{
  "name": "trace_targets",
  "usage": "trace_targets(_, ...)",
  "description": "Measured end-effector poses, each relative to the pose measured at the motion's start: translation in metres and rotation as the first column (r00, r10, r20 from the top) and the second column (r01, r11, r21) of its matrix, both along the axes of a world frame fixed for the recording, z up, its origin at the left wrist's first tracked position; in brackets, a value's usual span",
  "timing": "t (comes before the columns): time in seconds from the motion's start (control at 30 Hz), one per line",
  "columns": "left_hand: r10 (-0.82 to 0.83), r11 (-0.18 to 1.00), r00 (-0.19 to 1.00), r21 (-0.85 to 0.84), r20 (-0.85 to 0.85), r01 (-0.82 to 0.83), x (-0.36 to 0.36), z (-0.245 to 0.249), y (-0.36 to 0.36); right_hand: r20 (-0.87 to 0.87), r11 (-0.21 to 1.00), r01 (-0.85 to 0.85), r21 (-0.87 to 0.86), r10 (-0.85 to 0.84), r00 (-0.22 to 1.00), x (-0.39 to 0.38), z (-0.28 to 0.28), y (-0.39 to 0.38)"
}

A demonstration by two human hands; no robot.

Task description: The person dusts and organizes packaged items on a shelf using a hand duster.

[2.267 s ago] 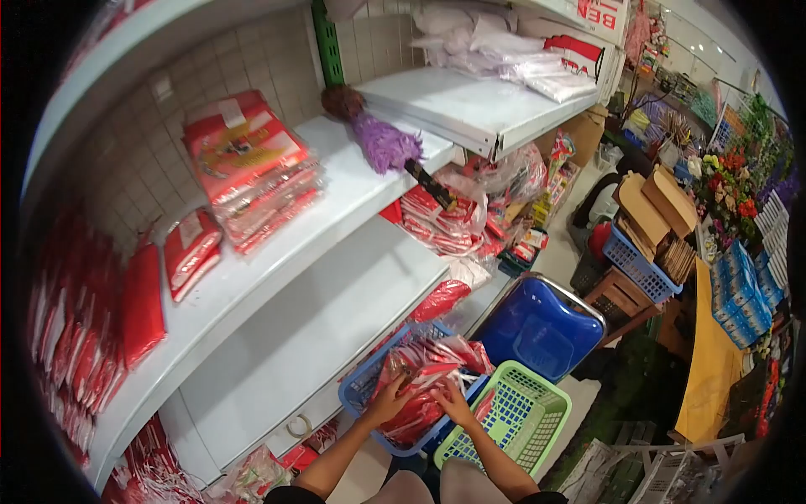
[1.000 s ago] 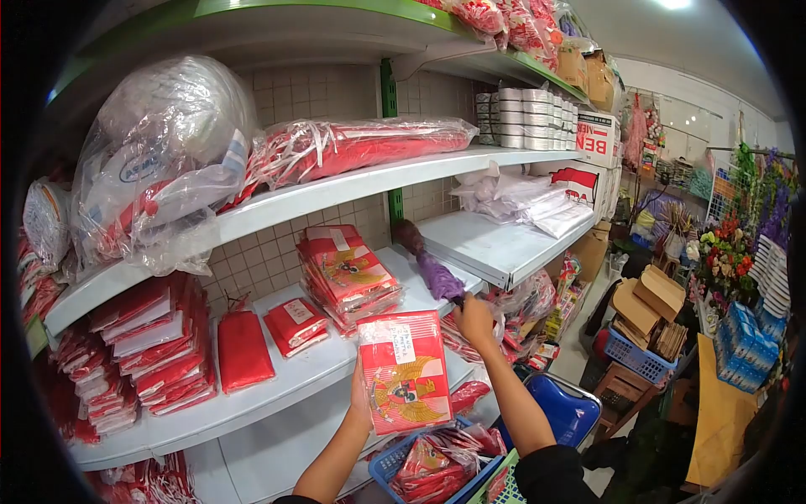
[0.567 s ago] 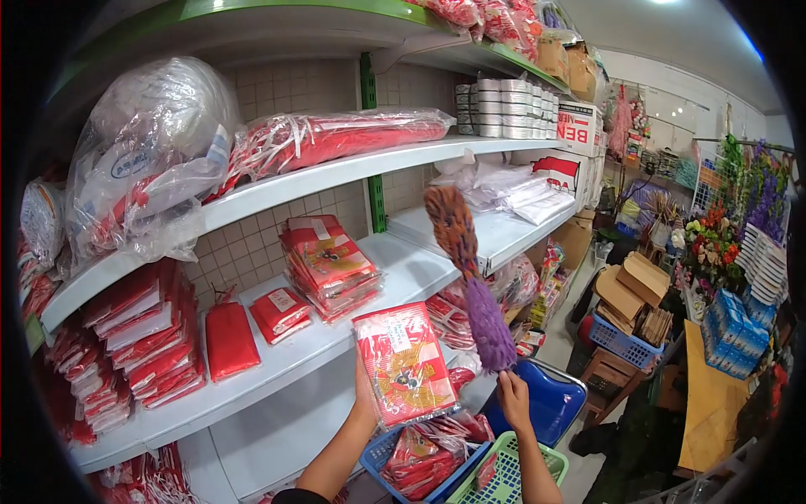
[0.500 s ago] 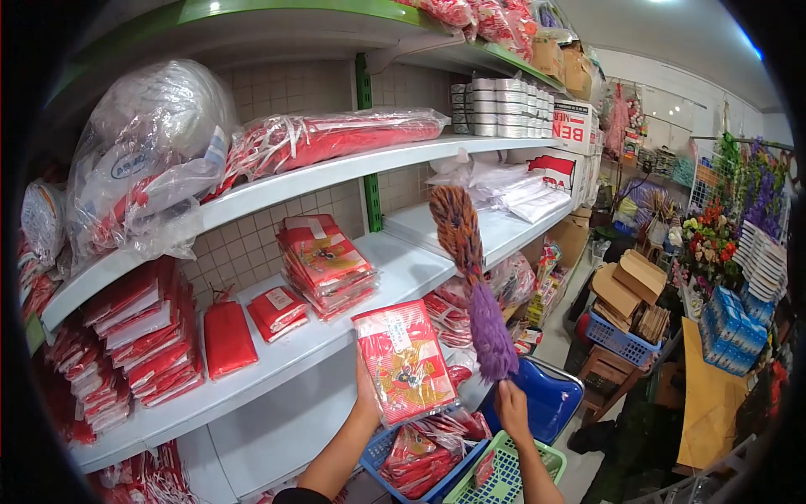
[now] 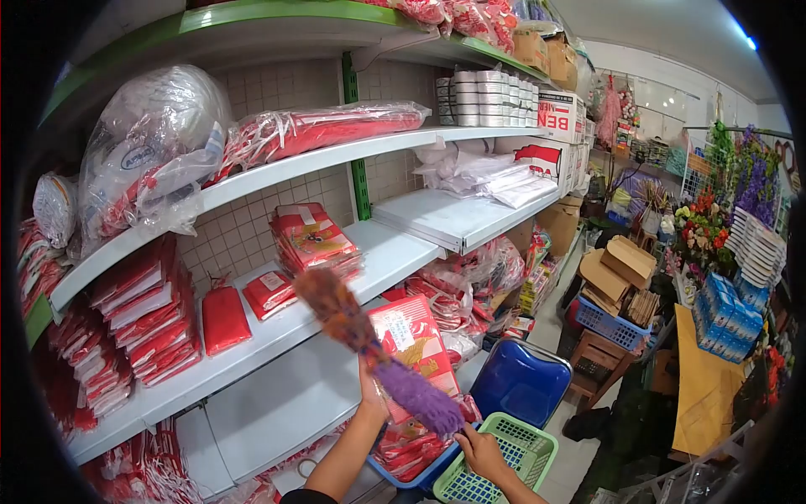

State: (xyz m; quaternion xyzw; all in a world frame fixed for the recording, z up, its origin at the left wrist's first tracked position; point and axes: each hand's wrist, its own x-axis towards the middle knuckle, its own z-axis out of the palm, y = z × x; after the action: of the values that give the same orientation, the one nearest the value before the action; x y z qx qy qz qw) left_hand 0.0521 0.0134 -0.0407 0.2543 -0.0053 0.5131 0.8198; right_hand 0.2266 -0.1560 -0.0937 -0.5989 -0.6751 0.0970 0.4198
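My left hand (image 5: 369, 403) grips a red packet (image 5: 417, 334) by its lower edge, fingers clenched, holding it upright in front of the middle shelf (image 5: 277, 340). My right hand (image 5: 481, 451) is closed on the handle end of a duster (image 5: 418, 403). Its purple and brown feathers slant up to the left across the packet's face; I cannot tell whether they touch. Below both hands sits a blue basket (image 5: 424, 479) of red packets, with a green basket (image 5: 537, 438) just beside it on the right and a blue chair (image 5: 522, 382) behind. A stack (image 5: 315, 239) of like packets lies on the shelf.
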Motion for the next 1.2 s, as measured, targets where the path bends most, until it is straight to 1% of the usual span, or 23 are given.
trace_targets(0.03, 0.166, 0.976, 0.972, -0.116, -0.169, -0.187, 0.005, 0.023, -0.020, 0.097, 0.999, -0.006, 0.052, 0.001, 0.995, 0.002, 0.004, -0.003)
trace_targets(0.1, -0.029, 0.998, 0.999, -0.058, 0.035, 0.031, 0.010, 0.024, -0.017, -0.121, 0.995, 0.013, -0.095, -0.025, 0.992, 0.006, 0.001, -0.001)
trace_targets(0.17, 0.074, 0.995, 0.995, -0.064, -0.071, -0.079, 0.019, 0.029, -0.028, -0.322, 0.979, 0.063, -0.195, -0.125, 0.938, 0.004, 0.001, 0.002)
trace_targets(0.23, 0.014, 0.996, 1.000, -0.089, -0.017, -0.015, 0.022, 0.026, -0.027, -0.223, 0.983, 0.033, -0.180, -0.073, 0.972, 0.003, -0.001, 0.000)
trace_targets(0.27, -0.150, 0.987, 0.968, 0.094, 0.204, 0.133, 0.020, -0.013, 0.002, -0.124, 0.993, 0.009, -0.118, -0.024, 0.992, 0.002, 0.003, -0.004)
trace_targets(0.33, 0.162, 0.985, 0.970, -0.025, -0.183, -0.170, 0.021, 0.009, -0.024, 0.056, 0.997, 0.008, -0.073, -0.004, 0.998, 0.002, 0.018, -0.015)
trace_targets(0.43, -0.199, 0.978, 0.976, 0.078, 0.091, 0.192, 0.033, 0.033, -0.025, -0.221, 0.986, 0.055, -0.157, -0.089, 0.971, 0.006, 0.015, -0.015)
trace_targets(0.47, -0.079, 0.993, 0.996, -0.084, 0.051, 0.083, 0.042, 0.052, -0.039, -0.310, 0.979, 0.091, -0.180, -0.144, 0.940, 0.003, 0.017, -0.015)
trace_targets(0.5, -0.008, 0.999, 0.999, -0.052, -0.046, 0.005, 0.045, 0.047, -0.035, -0.261, 0.983, 0.091, -0.156, -0.130, 0.957, 0.003, 0.013, -0.016)
trace_targets(0.57, -0.240, 0.971, 0.961, 0.033, 0.139, 0.238, 0.046, 0.021, -0.012, -0.154, 0.990, 0.088, -0.108, -0.104, 0.983, 0.004, 0.002, -0.018)
trace_targets(0.6, -0.393, 0.914, 0.858, 0.244, 0.330, 0.325, 0.046, -0.021, 0.017, -0.065, 0.997, 0.054, -0.046, -0.057, 0.996, 0.005, 0.000, -0.021)
trace_targets(0.67, -0.417, 0.898, 0.805, 0.328, 0.421, 0.293, 0.047, -0.041, 0.035, -0.028, 0.998, 0.051, -0.036, -0.052, 0.998, 0.012, 0.003, -0.030)
trace_targets(0.73, -0.132, 0.990, 0.958, 0.086, 0.253, 0.114, 0.044, 0.005, 0.012, -0.050, 0.993, 0.106, -0.045, -0.108, 0.993, 0.021, -0.001, -0.032)
trace_targets(0.77, 0.007, 1.000, 0.991, -0.022, 0.136, -0.004, 0.044, 0.018, 0.009, -0.155, 0.985, 0.153, -0.080, -0.164, 0.974, 0.020, 0.004, -0.033)
trace_targets(0.8, 0.010, 1.000, 0.992, 0.022, 0.125, -0.013, 0.044, 0.020, 0.014, -0.255, 0.973, 0.195, -0.120, -0.221, 0.941, 0.019, 0.013, -0.034)
trace_targets(0.83, 0.150, 0.981, 0.987, -0.136, 0.065, -0.140, 0.053, 0.061, -0.013, -0.350, 0.958, 0.233, -0.165, -0.278, 0.894, 0.018, 0.018, -0.036)
trace_targets(0.9, -0.017, 0.992, 0.995, 0.126, 0.102, 0.004, 0.051, 0.056, -0.009, -0.262, 0.976, 0.193, -0.106, -0.214, 0.941, 0.019, 0.008, -0.039)
trace_targets(0.93, -0.176, 0.969, 0.936, 0.220, 0.305, 0.110, 0.050, 0.023, 0.026, -0.169, 0.985, 0.155, -0.079, -0.167, 0.971, 0.021, -0.003, -0.042)
trace_targets(1.0, 0.289, 0.957, 0.945, -0.069, 0.152, -0.282, 0.036, -0.100, 0.112, 0.058, 0.995, 0.095, 0.019, -0.096, 0.994, 0.024, -0.005, -0.047)
trace_targets(1.03, 0.211, 0.964, 0.974, -0.183, 0.080, -0.194, 0.054, 0.005, 0.029, 0.014, 0.991, 0.129, 0.026, -0.129, 0.992, 0.025, -0.006, -0.045)
trace_targets(1.07, 0.089, 0.994, 0.974, -0.084, 0.206, -0.073, 0.054, 0.007, 0.033, -0.030, 0.986, 0.161, 0.031, -0.160, 0.987, 0.026, -0.008, -0.042)
trace_targets(1.17, -0.160, 0.981, 0.976, 0.134, 0.145, 0.141, 0.057, 0.027, 0.018, -0.199, 0.972, 0.234, 0.016, -0.227, 0.953, 0.022, 0.003, -0.039)
trace_targets(1.2, -0.095, 0.994, 0.989, 0.060, 0.112, 0.089, 0.060, 0.044, 0.004, -0.250, 0.971, 0.240, -0.015, -0.236, 0.939, 0.021, 0.003, -0.037)
